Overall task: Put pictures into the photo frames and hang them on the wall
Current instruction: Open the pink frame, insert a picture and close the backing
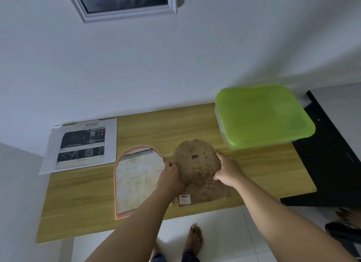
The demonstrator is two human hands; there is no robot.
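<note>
An arch-shaped brown backing board (197, 170), stained, with a small black hanger near its top and a barcode label at its lower edge, lies on the wooden table (82, 201). My left hand (172, 175) grips its left edge and my right hand (227, 168) grips its right edge. Left of it lies an arch-shaped photo frame (136, 181) with an orange rim and a pale printed picture in it. A printed sheet (82, 146) with dark photos lies at the table's far left. A white-framed picture (125, 1) hangs on the wall above.
A clear container with a green lid (261, 115) stands at the table's back right. A black surface (330, 156) adjoins the table on the right. White floor tiles and my bare foot (193, 240) show below the front edge.
</note>
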